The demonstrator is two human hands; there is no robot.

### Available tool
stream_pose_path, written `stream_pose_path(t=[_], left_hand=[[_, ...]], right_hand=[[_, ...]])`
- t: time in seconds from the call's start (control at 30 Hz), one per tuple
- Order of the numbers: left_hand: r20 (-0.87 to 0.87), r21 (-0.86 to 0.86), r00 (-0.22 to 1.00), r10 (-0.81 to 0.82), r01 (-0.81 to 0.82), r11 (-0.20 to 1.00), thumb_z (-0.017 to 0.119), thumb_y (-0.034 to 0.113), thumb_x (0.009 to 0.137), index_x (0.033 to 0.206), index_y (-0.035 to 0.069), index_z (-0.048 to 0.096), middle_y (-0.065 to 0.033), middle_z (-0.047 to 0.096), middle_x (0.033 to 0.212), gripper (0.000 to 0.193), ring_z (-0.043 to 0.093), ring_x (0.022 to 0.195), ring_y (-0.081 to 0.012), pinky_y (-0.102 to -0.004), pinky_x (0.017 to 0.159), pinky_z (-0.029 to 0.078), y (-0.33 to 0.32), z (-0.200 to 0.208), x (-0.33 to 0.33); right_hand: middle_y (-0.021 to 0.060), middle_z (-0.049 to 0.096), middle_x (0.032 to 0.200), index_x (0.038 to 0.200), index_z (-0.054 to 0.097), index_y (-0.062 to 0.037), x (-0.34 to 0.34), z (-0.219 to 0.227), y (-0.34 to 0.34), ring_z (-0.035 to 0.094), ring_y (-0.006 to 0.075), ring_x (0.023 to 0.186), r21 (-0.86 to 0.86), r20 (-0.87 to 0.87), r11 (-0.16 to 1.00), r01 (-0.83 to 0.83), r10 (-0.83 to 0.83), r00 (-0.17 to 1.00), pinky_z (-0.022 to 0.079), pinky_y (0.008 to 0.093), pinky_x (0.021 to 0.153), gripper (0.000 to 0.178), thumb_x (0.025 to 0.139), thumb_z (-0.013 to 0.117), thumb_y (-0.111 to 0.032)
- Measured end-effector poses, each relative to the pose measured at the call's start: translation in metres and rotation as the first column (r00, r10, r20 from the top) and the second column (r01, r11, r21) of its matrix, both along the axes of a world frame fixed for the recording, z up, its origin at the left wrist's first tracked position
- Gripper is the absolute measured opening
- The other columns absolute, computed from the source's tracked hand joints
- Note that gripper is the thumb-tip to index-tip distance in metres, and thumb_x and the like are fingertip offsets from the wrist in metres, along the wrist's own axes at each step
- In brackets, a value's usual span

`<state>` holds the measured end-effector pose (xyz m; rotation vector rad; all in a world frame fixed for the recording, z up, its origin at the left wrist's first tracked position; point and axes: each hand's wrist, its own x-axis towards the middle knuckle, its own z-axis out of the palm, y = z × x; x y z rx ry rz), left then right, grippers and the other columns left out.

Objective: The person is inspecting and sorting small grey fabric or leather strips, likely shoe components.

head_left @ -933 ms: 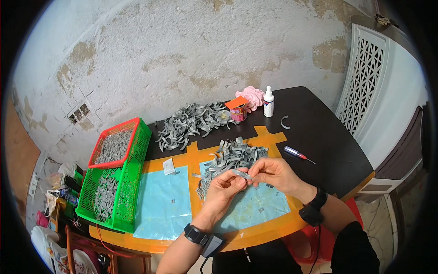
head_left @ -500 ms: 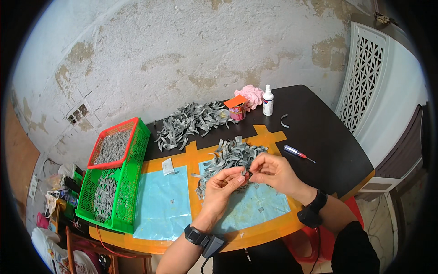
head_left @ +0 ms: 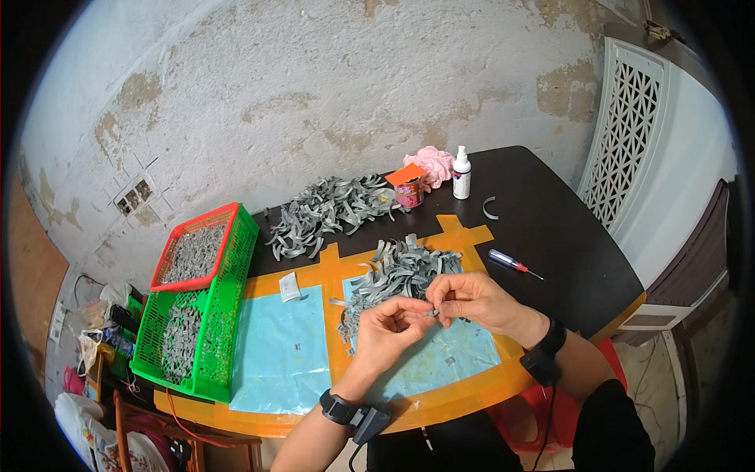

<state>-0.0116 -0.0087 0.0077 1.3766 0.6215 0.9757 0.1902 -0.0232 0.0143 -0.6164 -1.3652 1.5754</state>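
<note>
Just in front of a heap of curved grey strips (head_left: 405, 271), my two hands meet at the fingertips. My right hand (head_left: 474, 305) is closed in a pinch on a small grey piece (head_left: 432, 313). My left hand (head_left: 391, 330) is also closed, its thumb and fingers pinched up against the same piece from the left. The fingers hide most of the piece, so its exact shape cannot be made out. Under both hands lies a light-blue sheet (head_left: 464, 354), taped down with orange tape and dotted with a few small grey bits.
A larger pile of grey strips (head_left: 326, 212) lies at the back, beside a red tin (head_left: 409, 193), pink cloth (head_left: 434, 165) and white spray bottle (head_left: 462, 177). To the right is a screwdriver (head_left: 510, 262). Green (head_left: 228, 307) and red baskets (head_left: 229, 236) of small grey pieces stand left.
My right hand has come slightly down and left, its fingers closing in on the small piece. My left fingertips have shifted a little right, and the piece now shows between both hands.
</note>
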Motion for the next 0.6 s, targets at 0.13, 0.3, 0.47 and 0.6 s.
stream_pose_path(t=[0.13,0.3,0.47,0.6], left_hand=[[-0.002,0.016,0.999,-0.035,0.035,0.999,0.067,-0.004,0.08,0.098,-0.001,0.064,-0.0047,0.067,0.089,0.019,0.063,0.082,-0.0072,-0.0208,0.076,0.051,-0.0006,0.0024,-0.0027],[-0.057,0.011,0.998,-0.01,0.011,1.0,0.068,-0.002,0.08,0.098,-0.001,0.064,-0.0029,0.067,0.088,0.018,0.062,0.08,-0.0063,-0.0201,0.075,0.05,-0.001,0.0034,-0.0035],[-0.116,0.091,0.993,0.022,-0.012,0.996,0.068,-0.003,0.08,0.099,0.0,0.066,-0.0006,0.065,0.087,0.019,0.06,0.081,-0.0052,-0.0198,0.076,0.05,-0.002,0.0041,-0.002],[-0.108,0.167,0.994,0.036,-0.018,0.986,0.067,-0.005,0.079,0.099,0.001,0.068,-0.0025,0.061,0.097,0.022,0.057,0.085,-0.0063,-0.0209,0.078,0.049,-0.0006,0.0022,-0.0029]], right_hand=[[0.002,0.056,0.092,0.092,0.058,-0.0017,0.0005,0.0032,-0.0008,0.056,0.0104,0.077,-0.017,-0.023,0.999,-0.049,0.048,0.999,0.047,0.0248,0.073,0.008,0.089,0.061,-0.008],[0.0023,0.057,0.093,0.094,0.058,-0.0013,0.0028,0.0025,0.0012,0.058,0.0107,0.079,0.009,0.039,0.999,-0.05,0.049,0.998,0.047,0.0249,0.074,0.009,0.088,0.061,-0.008],[0.0022,0.059,0.091,0.097,0.059,-0.0006,0.0046,0.0003,0.0014,0.059,0.0111,0.08,-0.029,0.06,0.998,-0.054,0.056,0.997,0.048,0.0251,0.074,0.013,0.089,0.062,-0.011],[0.0031,0.06,0.089,0.097,0.059,-0.0004,0.0048,0.0008,0.0006,0.06,0.0117,0.079,-0.061,0.04,0.997,-0.053,0.056,0.998,0.048,0.0256,0.074,0.014,0.09,0.062,-0.012]])
